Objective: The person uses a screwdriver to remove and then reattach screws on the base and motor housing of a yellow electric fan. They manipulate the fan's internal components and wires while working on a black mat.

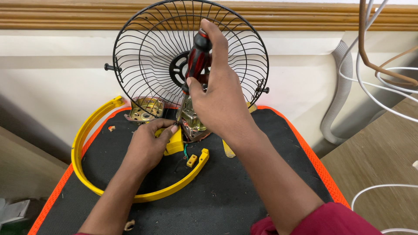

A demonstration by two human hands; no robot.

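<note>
My right hand (pixel 220 93) grips a red-and-black screwdriver (pixel 196 61), held upright with its tip down at a metal fan motor (pixel 191 124). Beside the motor, my left hand (pixel 146 146) presses on a yellow plastic housing part (pixel 175 142). Behind both hands a black wire fan guard (pixel 148 52) stands against the wall. A yellow ring (pixel 87 130) curves around my left hand on the black mat (pixel 226 191).
A metal motor cover plate (pixel 146 109) lies at the guard's foot. A small yellow clip (pixel 192 160) and a small screw part (pixel 129 225) lie on the orange-edged mat. At right are a grey corrugated hose (pixel 342 87) and white cables (pixel 383 78).
</note>
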